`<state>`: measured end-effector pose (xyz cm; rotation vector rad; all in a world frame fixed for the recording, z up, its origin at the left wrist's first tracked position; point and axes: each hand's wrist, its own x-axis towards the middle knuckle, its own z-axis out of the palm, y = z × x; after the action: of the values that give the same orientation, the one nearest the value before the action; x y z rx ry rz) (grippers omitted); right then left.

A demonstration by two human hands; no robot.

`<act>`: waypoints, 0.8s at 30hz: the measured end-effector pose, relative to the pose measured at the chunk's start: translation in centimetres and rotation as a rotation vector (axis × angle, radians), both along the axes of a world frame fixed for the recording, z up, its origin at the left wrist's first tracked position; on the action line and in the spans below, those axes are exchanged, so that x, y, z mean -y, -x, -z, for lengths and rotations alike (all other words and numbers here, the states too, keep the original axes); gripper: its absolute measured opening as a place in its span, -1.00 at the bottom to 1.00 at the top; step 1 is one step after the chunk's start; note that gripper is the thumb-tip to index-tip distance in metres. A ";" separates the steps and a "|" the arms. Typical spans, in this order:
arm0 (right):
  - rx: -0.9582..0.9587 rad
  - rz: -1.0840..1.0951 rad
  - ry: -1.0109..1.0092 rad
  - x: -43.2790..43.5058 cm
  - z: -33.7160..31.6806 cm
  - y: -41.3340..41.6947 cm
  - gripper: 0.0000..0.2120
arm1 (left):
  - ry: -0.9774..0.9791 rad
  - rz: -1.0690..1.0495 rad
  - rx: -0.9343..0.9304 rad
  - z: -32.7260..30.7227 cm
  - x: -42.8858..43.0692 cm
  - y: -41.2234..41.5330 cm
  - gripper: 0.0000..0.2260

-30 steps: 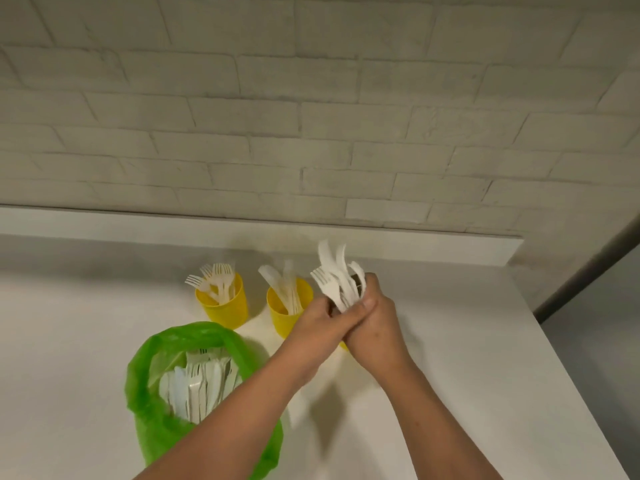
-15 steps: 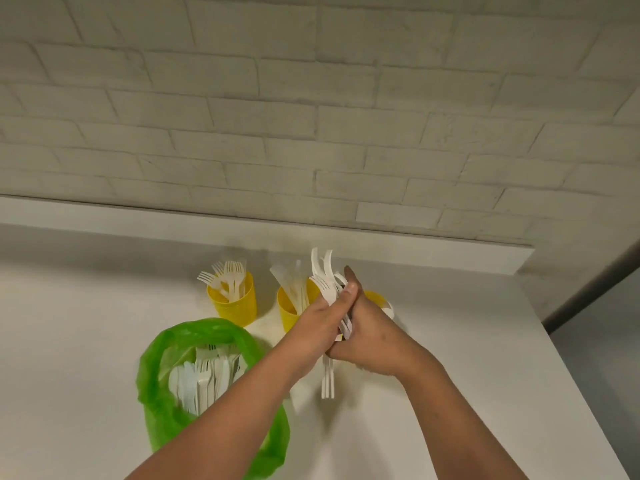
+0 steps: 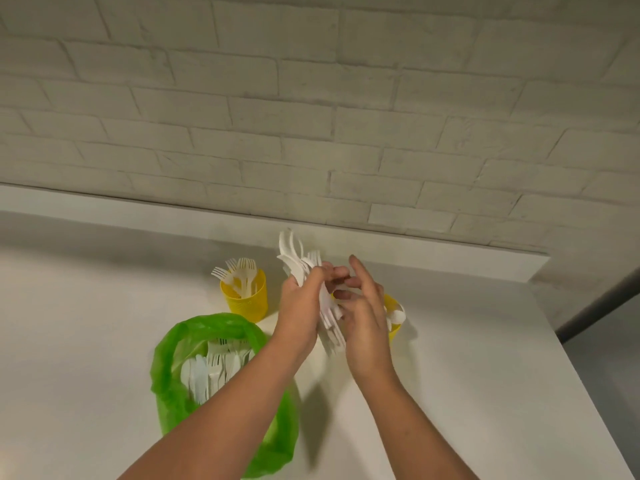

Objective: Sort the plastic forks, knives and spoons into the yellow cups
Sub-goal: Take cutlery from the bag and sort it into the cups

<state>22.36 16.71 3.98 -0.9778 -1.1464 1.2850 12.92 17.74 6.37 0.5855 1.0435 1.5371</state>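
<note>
Since half a second ago my right hand [image 3: 365, 317] has come off the bundle. Its fingers are now spread and relaxed, index pointing up, just beside the handles; I cannot tell whether any fingertip touches them.

Seen from my head camera, my left hand [image 3: 299, 306] grips the bundle of white plastic cutlery [image 3: 290, 256], whose heads fan up above my knuckles, near the far edge of the tabletop [image 3: 485, 375]. Left of it stands a yellow cup [image 3: 247, 301] full of forks [image 3: 242, 275]. A second yellow cup [image 3: 392, 303] peeks out behind my right hand, with a spoon [image 3: 398, 317] in it. Near the left front, the green plastic bag [image 3: 207, 323] lies open with more cutlery [image 3: 207, 372] inside.
</note>
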 end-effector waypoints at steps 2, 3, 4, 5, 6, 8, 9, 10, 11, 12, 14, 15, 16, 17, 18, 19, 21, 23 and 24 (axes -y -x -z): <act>-0.121 0.048 0.055 0.0 0.1 -0.4 -0.55 | -0.002 -0.048 0.060 -0.4 -0.4 0.6 -0.92; -0.127 0.071 0.085 0.0 0.1 -0.5 -0.60 | -0.001 -0.087 0.082 -0.5 -0.6 0.9 -0.93; -0.127 0.095 0.120 0.1 0.1 -0.6 -0.65 | -0.004 -0.113 0.107 -0.7 -0.9 1.2 -0.91; -0.137 0.119 0.177 0.3 0.2 -0.6 -0.70 | -0.017 -0.123 0.126 -1.0 -1.1 1.4 -0.89; -0.171 0.110 0.267 0.4 0.3 -0.5 -0.75 | -0.037 -0.116 0.142 -1.2 -1.2 1.5 -0.88; -0.279 -0.067 0.497 0.7 -0.2 -0.3 -0.67 | -0.072 -0.073 0.149 -1.7 -1.2 1.5 -0.85; -0.321 -0.188 0.579 0.9 -0.7 -0.1 -0.59 | -0.081 -0.048 0.139 -1.9 -1.1 1.5 -0.82; -0.363 -0.288 0.616 1.0 -1.2 0.1 -0.52 | -0.091 -0.022 0.123 -2.0 -1.0 1.5 -0.76; -0.392 -0.331 0.622 1.1 -1.5 0.4 -0.49 | -0.107 0.008 0.099 -2.0 -0.9 1.6 -0.71; -0.426 -0.329 0.614 0.9 -1.7 0.7 -0.49 | -0.125 0.043 0.061 -2.0 -0.9 1.8 -0.67; -0.460 -0.250 0.581 0.8 -2.0 1.6 -0.57 | -0.140 0.116 -0.057 -2.0 -0.6 2.3 -0.63; -0.457 -0.193 0.564 0.7 -2.0 2.1 -0.62 | -0.132 0.142 -0.102 -2.0 -0.3 2.4 -0.65; -0.451 -0.124 0.553 0.7 -1.9 2.6 -0.66 | -0.125 0.160 -0.115 -2.2 0.0 2.4 -0.67; -0.453 -0.050 0.550 0.7 -1.8 3.1 -0.68 | -0.129 0.175 -0.104 -2.3 0.4 2.3 -0.69; -0.461 0.021 0.545 0.8 -1.7 3.5 -0.71 | -0.140 0.187 -0.084 -2.3 0.7 2.2 -0.69; -0.468 0.081 0.536 0.9 -1.7 3.9 -0.73 | -0.154 0.196 -0.067 -2.3 1.0 2.2 -0.67; -0.476 0.153 0.502 1.3 -1.8 4.6 -0.77 | -0.177 0.201 -0.046 -2.3 1.5 2.3 -0.67; -0.469 0.187 0.460 1.8 -1.8 5.1 -0.78 | -0.165 0.182 -0.016 -2.4 2.0 2.5 -0.76; -0.449 0.203 0.441 2.1 -1.9 5.3 -0.80 | -0.149 0.161 0.013 -2.4 2.4 2.6 -0.82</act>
<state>17.03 14.64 5.85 -1.0192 -0.4145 1.5231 10.28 15.36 8.78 0.7437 0.8559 1.4819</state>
